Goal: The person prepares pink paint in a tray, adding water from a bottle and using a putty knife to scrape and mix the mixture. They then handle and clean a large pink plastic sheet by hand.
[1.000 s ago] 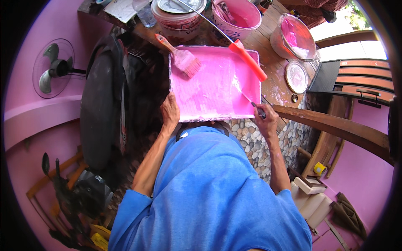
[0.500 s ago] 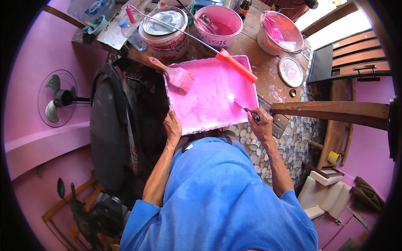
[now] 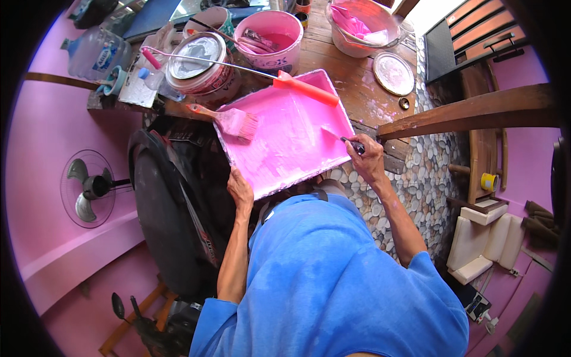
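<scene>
A shallow paint tray (image 3: 270, 189), coated in pink paint, tilts in front of my body with its far side on the table. My left hand (image 3: 240, 191) is closed on its near left rim. In my right hand (image 3: 367, 159) is a putty knife (image 3: 357, 146) with a dark handle; its blade reaches over the tray's right side, at the pink paint. A wide paintbrush (image 3: 238, 124) with pink-soaked bristles lies across the left rim. Over the far right corner rests the red-orange handle of a paint roller (image 3: 306, 89), its frame stretching left over the buckets.
On the wooden table (image 3: 351, 83) stand a lidded paint bucket (image 3: 205, 86), a pink bucket (image 3: 270, 62), a basin (image 3: 357, 46) and a round lid (image 3: 394, 74). A motorcycle with a dark seat (image 3: 169, 214) is at my left. At right, a wooden beam (image 3: 470, 110) juts out.
The view has turned, so the scene sits further left and tilted. The putty knife's blade has shifted slightly against the tray. Both hands keep their holds.
</scene>
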Motion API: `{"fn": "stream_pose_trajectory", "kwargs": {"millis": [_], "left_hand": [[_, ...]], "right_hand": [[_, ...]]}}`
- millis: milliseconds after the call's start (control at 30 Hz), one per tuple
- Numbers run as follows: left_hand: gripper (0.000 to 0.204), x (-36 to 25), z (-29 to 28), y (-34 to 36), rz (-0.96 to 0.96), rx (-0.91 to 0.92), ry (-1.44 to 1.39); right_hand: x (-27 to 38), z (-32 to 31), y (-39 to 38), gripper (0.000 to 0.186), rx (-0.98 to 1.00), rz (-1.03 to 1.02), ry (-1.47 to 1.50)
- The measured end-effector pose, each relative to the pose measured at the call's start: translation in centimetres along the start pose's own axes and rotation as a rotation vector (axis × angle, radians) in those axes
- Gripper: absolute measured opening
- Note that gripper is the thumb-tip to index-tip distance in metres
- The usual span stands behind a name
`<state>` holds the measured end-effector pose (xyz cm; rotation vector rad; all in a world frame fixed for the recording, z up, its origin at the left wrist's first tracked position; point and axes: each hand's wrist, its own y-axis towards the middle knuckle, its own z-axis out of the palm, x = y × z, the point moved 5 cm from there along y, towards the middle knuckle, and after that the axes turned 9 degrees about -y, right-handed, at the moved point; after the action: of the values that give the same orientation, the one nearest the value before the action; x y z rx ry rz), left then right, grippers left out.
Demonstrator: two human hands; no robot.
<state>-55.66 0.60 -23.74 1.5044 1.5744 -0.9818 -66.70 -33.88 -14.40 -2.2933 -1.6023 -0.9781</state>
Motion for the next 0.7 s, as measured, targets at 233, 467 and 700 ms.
{"fn": "stream_pose_trajectory", "kwargs": {"millis": [233,467,700], "left_hand": [[0.059,-0.1,-0.6,-0.1,-0.087,0.021,0.094],[0.057,0.0,-1.1,0.0,-0.024,-0.028,0.029],[0.058,1.4,-0.8,0.4,0.066,-0.039,0.027]], "right_hand": [[0.4,-0.1,-1.3,0.012,-0.096,-0.007,0.007],[1.6,0.6,-1.1,0.015,-0.017,-0.035,-0.008],[0.9,-0.5,-0.3,0.014,-0.051,0.002,-0.050]]}}
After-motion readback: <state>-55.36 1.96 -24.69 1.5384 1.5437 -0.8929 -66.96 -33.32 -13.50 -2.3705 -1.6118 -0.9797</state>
